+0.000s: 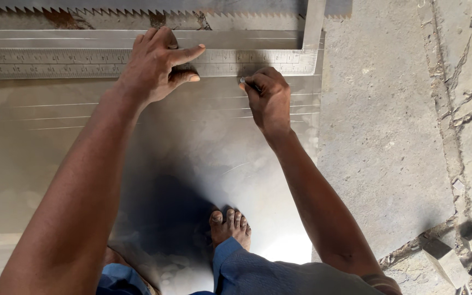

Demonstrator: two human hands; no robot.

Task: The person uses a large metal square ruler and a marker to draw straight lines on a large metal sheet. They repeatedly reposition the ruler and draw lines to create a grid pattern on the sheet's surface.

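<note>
A shiny metal sheet (203,147) lies flat on the floor, with several thin scribed lines across it. A large steel square ruler (55,60) rests along its far edge, its short leg (313,27) pointing away. My left hand (157,63) presses flat on the ruler, fingers spread. My right hand (269,98) is closed around a small metal scriber (249,84), whose tip touches the sheet just below the ruler's edge. My bare foot (229,225) stands on the sheet.
Rough concrete floor (389,136) lies to the right of the sheet. A serrated metal strip (110,11) runs along the top edge. Metal offcuts and blocks (454,257) sit at the lower right corner.
</note>
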